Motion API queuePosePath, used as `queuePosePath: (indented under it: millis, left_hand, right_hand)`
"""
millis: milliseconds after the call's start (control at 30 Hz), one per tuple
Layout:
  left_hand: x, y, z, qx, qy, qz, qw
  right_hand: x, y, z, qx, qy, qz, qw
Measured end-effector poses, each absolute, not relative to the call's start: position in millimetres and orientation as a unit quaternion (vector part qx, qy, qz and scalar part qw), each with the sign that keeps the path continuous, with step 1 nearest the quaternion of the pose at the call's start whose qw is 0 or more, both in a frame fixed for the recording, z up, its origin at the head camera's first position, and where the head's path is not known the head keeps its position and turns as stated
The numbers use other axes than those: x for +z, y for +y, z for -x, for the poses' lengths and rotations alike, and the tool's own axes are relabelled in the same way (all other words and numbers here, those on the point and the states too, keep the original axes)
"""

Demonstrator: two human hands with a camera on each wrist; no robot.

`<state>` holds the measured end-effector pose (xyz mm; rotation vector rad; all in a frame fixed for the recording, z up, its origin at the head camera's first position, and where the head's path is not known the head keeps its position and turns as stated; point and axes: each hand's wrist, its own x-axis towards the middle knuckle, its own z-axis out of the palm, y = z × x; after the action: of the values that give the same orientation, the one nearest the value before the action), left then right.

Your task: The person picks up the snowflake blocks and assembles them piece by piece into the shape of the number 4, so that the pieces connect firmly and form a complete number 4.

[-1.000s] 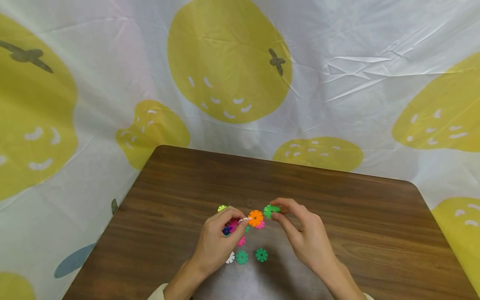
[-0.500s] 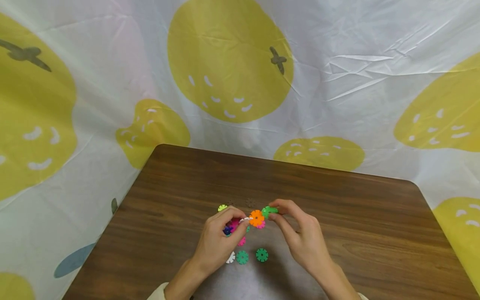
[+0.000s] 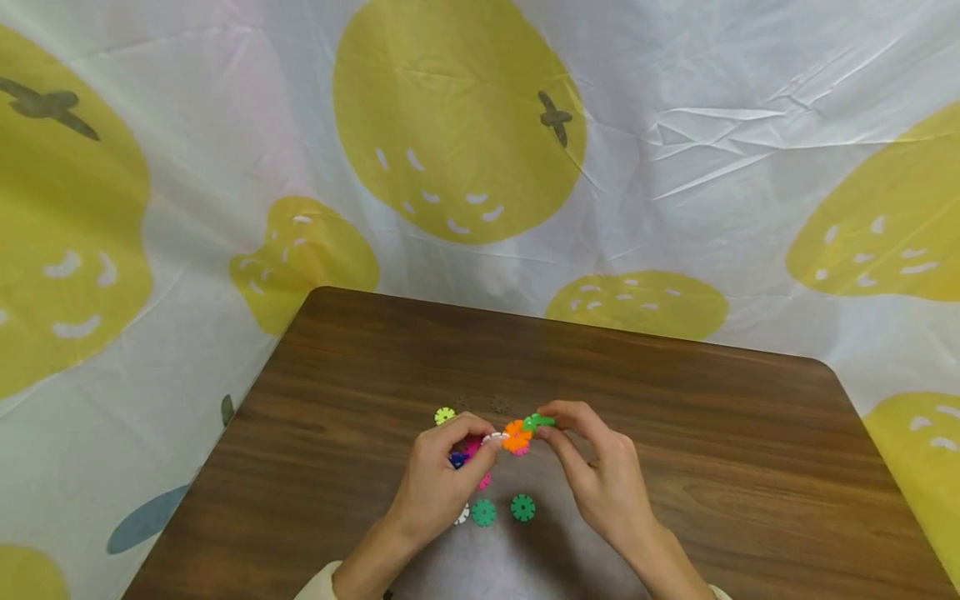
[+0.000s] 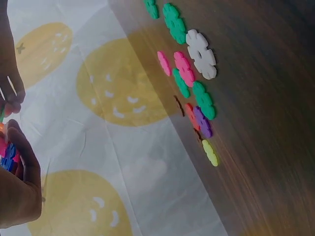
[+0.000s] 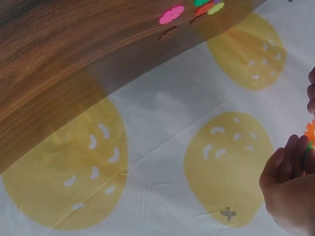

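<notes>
Notched plastic snowflake discs are linked in a short chain held above the table. My left hand [image 3: 438,467] pinches the chain at its white disc [image 3: 494,438], with a magenta disc [image 3: 471,448] and a dark blue disc [image 3: 457,459] by the palm, partly hidden by the fingers. On the chain's right end is an orange disc [image 3: 516,436]. Between thumb and fingertips, my right hand [image 3: 611,467] holds a bright green disc [image 3: 536,422], seen nearly edge-on, its left edge meeting the orange disc. In the left wrist view the blue disc [image 4: 9,157] shows against the left palm.
Loose discs lie on the wooden table [image 3: 712,450] below the hands: two green ones, including this green disc [image 3: 522,507], a white disc [image 4: 201,54], a purple disc [image 4: 202,121], a yellow disc [image 3: 445,414] and several others. A fruit-print curtain [image 3: 465,275] hangs behind the table.
My right hand has shifted slightly left, bringing the green disc from beside the orange one to its edge. The green disc has tilted, and the orange disc has turned a little. My left hand stays nearly still.
</notes>
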<state>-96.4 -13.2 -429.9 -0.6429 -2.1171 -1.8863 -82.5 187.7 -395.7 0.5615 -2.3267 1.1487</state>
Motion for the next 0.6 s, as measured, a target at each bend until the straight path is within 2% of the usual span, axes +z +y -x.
queuePosePath:
  millis: [167,300,467,600]
  left_hand:
    - [-427.1,-12.4,97.7,-0.666,-0.708,0.216,0.090]
    - [-424.6,-13.9,97.8,-0.673,-0.711,0.196,0.048]
    - [-423.2,-16.0,98.5,-0.686,-0.708,0.170,-0.005]
    - [-423.3,-17.6,99.0,-0.691,-0.703,0.165,-0.014]
  right_hand:
    - [-397.8,185.9,82.1,0.436,-0.833,-0.209,0.268]
    - [-398.0,186.1,83.4,0.437,-0.828,-0.220,0.272]
    - [-392.9,189.6,85.0,0.431,-0.841,-0.223,0.241]
    - [-389.8,194.3,84.5,0.436,-0.847,-0.218,0.210]
